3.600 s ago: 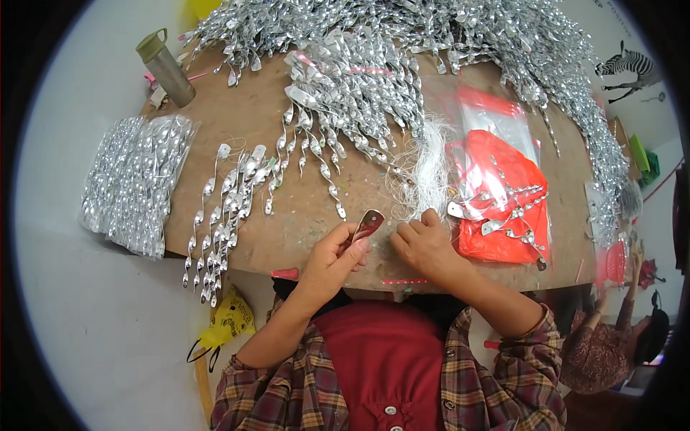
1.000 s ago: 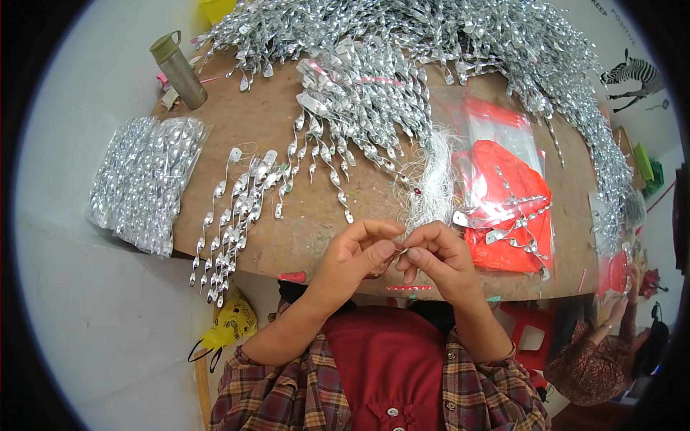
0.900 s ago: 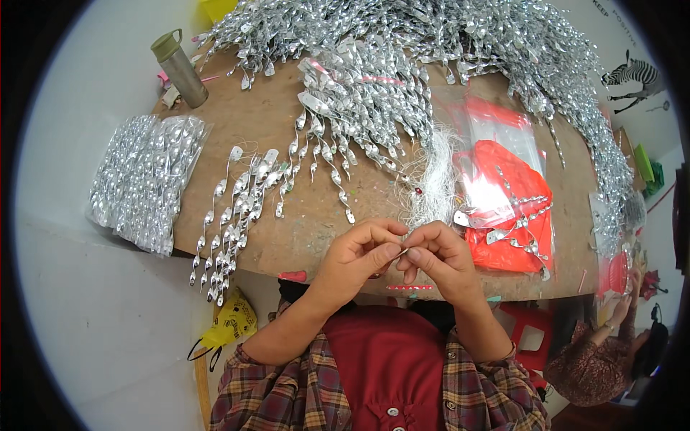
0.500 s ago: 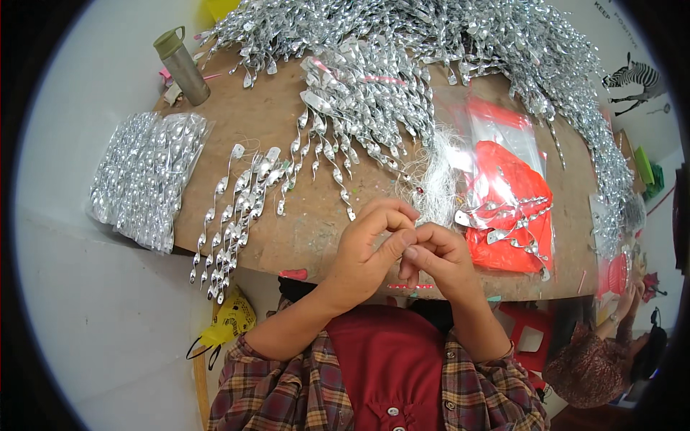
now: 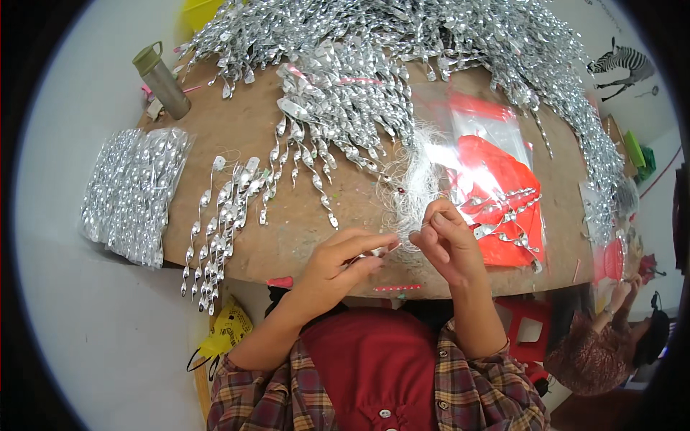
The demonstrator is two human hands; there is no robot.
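Silver metal shows at the fingertips of the left hand [image 5: 334, 273] in the head view: a small shiny piece [image 5: 374, 252], mostly hidden, lies between the thumb and the fingers, which are partly closed around it. The right hand [image 5: 453, 248] is just beside it, thumb and forefinger drawn close together, the other fingers loosely bent; whether they pinch a thread is too fine to tell. Both are above the near edge of the brown worktop [image 5: 284, 241], close to a loose tangle of white thread [image 5: 417, 188].

A light, steady left pinch should serve best, since metal this thin looks easy to crease. The right fingertips probably do best staying near the piece, with small movements and any strand kept clear of the tangle, which could snag. Elbow room matters too: twisted silver strips [image 5: 224, 205] overhang the edge to the left, and a red packet [image 5: 496, 159] with more spirals [image 5: 512, 214] on it lies near the right hand, so a wide sweep might drag them.
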